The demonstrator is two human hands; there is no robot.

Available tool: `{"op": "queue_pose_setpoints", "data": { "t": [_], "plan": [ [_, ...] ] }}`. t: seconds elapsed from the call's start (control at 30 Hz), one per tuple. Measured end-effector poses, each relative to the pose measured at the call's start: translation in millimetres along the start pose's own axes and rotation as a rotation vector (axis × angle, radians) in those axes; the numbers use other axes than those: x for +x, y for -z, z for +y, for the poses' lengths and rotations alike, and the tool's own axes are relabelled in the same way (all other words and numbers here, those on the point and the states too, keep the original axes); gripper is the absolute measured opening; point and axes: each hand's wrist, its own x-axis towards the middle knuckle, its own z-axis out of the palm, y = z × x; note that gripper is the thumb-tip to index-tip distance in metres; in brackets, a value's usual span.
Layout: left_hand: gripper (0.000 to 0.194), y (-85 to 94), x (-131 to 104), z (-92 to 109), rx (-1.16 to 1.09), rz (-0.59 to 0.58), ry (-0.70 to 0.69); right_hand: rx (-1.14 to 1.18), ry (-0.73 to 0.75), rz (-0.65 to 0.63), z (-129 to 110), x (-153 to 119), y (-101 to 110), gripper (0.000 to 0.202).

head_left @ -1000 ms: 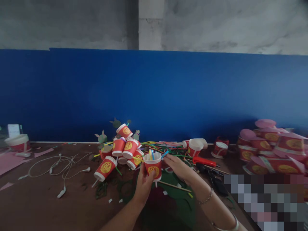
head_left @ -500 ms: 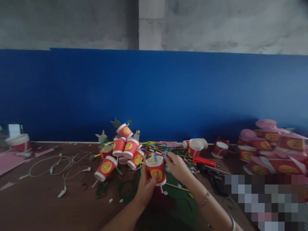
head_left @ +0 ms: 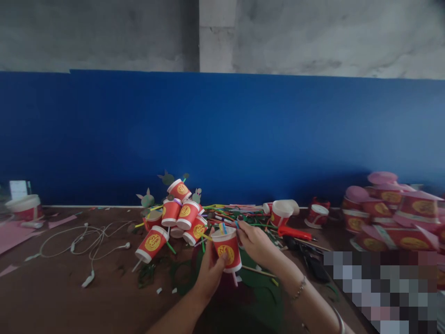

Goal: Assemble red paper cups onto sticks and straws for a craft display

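Note:
My left hand (head_left: 212, 266) is wrapped round a red paper cup (head_left: 227, 248) with a white rim and a gold emblem, held slightly tilted above the table. Yellow and blue straw pieces (head_left: 223, 228) show inside its mouth, a yellow straw (head_left: 206, 236) sticks out on the left, and a pink straw (head_left: 235, 279) pokes from the bottom. At the cup's right rim, my right hand (head_left: 255, 241) is closed in a pinch on a small blue straw (head_left: 237, 224); its lower end is hidden. Just left stands a heap of similar cups (head_left: 171, 212) with straws and rabbit-shaped paper heads (head_left: 147, 200).
White earphones (head_left: 89, 278) lie at left beside pink paper (head_left: 14, 235). Loose straws (head_left: 239, 207) litter the back. A red-handled tool (head_left: 295, 233) and black scissors-like objects (head_left: 314, 266) lie at right, before stacked cups with pink paper (head_left: 391, 211). Green paper (head_left: 257, 297) lies below my hands.
My right hand has moved slightly left and down, bringing the blue straw from above to the cup's right rim. The left hand keeps holding the cup, now marginally lower.

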Motion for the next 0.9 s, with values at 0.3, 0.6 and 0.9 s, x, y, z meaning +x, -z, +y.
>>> {"op": "queue_pose_setpoints", "data": {
  "t": [0.3, 0.6, 0.9],
  "plan": [
    [0.062, -1.8, 1, 5, 0.075, 0.053, -0.077, 0.501, -0.159, -0.081, 11, 6, -7, 0.022],
    [0.059, -1.0, 0, 5, 0.061, 0.042, -0.055, 0.501, -0.152, 0.259, 12, 8, 4, 0.032],
    [0.064, -1.0, -8, -2, 0.068, -0.190, -0.015, 0.135, 0.149, 0.158, -8, -7, 18, 0.012]
  ]
}}
